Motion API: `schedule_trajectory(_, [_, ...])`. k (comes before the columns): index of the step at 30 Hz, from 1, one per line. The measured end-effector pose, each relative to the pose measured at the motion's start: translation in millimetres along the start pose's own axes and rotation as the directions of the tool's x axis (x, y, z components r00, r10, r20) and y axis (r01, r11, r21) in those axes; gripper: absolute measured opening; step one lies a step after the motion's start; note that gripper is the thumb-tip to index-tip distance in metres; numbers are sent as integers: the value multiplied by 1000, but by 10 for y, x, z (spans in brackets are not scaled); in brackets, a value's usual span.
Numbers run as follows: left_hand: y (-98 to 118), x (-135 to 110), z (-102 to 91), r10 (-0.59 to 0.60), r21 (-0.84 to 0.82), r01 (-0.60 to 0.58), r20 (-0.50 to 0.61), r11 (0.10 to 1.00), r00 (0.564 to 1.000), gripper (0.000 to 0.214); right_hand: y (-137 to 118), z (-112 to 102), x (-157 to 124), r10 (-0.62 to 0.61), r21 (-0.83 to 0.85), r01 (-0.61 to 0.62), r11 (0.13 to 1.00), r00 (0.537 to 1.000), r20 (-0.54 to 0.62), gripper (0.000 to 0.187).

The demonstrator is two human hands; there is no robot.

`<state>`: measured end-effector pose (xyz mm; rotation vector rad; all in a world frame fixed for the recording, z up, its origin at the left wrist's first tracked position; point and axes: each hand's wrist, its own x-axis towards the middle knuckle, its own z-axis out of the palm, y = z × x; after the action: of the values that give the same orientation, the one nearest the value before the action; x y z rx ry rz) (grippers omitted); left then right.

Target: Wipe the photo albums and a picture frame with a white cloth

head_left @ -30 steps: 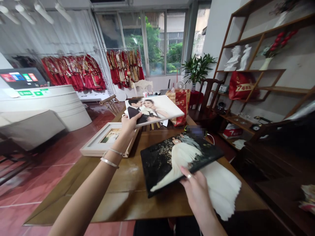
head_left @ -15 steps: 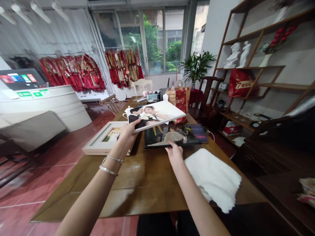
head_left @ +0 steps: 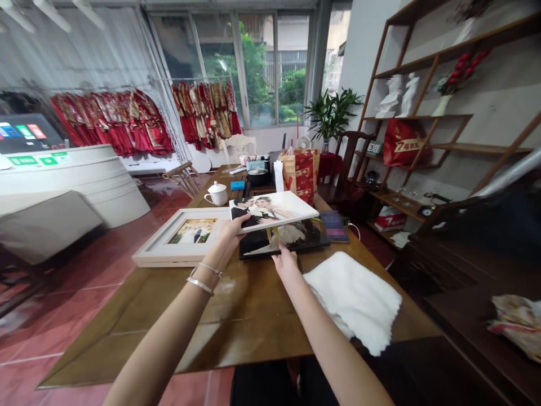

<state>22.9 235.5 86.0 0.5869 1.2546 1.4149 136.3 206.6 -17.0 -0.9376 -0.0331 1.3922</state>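
Here, our left hand [head_left: 234,230] clamps the white photo panel [head_left: 293,204] by its near left corner above the table [head_left: 253,316]; our right hand [head_left: 286,261] seems to pinch the black panel [head_left: 298,234] beneath, near edge. Both look stiff, light, edge-held best.

We are looking into what appears to be a bridal shop or studio: red-and-gold patterned fabric garments [head_left: 112,124] are hanging in rows, a curved white counter [head_left: 99,183] is displaying rectangular green signs [head_left: 36,160], and we are holding a flat, white-edged wedding portrait [head_left: 291,204].
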Motion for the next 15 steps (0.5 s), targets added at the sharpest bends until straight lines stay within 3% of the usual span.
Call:
schedule_trajectory(8, [-101, 59, 8, -27, 92, 28, -7, 995, 1000, 16, -142, -127, -328, 221, -30, -219, 975, 970, 103, 18])
schedule_trajectory(15, [-266, 149, -57, -72, 91, 67, 46, 994, 996, 17, -317, -228, -581, 303, -12, -306, 952, 937, 171, 19])
